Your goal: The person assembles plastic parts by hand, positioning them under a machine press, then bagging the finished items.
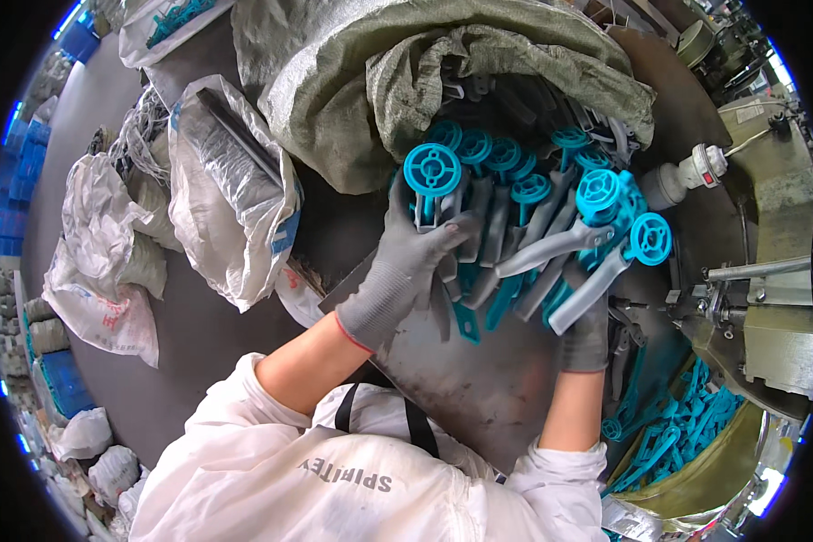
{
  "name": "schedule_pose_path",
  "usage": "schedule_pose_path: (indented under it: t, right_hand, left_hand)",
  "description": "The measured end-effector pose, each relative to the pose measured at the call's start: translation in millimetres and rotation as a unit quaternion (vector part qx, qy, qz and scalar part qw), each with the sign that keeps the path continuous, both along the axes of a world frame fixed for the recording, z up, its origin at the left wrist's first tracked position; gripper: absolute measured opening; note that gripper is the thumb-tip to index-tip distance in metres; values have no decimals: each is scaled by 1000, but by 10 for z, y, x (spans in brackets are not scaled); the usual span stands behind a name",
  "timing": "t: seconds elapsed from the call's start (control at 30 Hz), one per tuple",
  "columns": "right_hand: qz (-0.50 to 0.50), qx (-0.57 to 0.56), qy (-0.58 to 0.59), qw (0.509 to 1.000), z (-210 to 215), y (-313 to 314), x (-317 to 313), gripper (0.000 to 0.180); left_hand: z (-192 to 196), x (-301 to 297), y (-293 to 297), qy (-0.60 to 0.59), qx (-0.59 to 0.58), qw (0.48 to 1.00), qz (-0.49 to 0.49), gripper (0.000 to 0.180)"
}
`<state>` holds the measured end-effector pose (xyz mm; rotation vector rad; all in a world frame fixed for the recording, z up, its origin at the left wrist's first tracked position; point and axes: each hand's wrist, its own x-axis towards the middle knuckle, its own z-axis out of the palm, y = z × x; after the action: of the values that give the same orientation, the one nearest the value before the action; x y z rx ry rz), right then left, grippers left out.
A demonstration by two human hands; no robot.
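Note:
Both my hands wear grey knit gloves. My left hand (405, 266) grips one side of a big bundle of plastic parts (515, 226), grey flat arms with round turquoise wheel-like ends. My right hand (589, 332) holds the bundle from underneath on its right side, mostly hidden by the grey arms. The bundle hangs over a dark metal tabletop (479, 379), right at the mouth of a large grey-green woven sack (352, 81) that holds more of the same parts.
A metal machine (768, 271) with a white fitting stands at the right. Below it a round bin (696, 443) holds loose turquoise pieces. White plastic sacks (226, 199) lie on the floor to the left, blue crates beyond them.

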<state>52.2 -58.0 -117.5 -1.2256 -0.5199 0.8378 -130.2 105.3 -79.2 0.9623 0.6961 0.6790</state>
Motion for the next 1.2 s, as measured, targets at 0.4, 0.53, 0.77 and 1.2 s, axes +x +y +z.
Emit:
schedule_pose_path:
  t: [0.4, 0.53, 0.77, 1.2]
  right_hand:
    - [2, -6, -150, 989, 26, -463, -435, 58]
    - [37, -23, -260, 965, 85, -695, -760, 57]
    - [165, 28, -405, 899, -51, -786, -944, 55]
    - [300, 182, -98, 931, 158, 2540, -3106, 63]
  left_hand:
    - [-307, -426, -402, 45, 19, 999, 5, 104]
    - [-194, -901, -572, 20, -47, 996, -68, 108]
    - [37, -1600, -157, -26, 43, 998, 25, 68]
    - [-1080, -3275, 1607, -254, -55, 960, 103, 36]
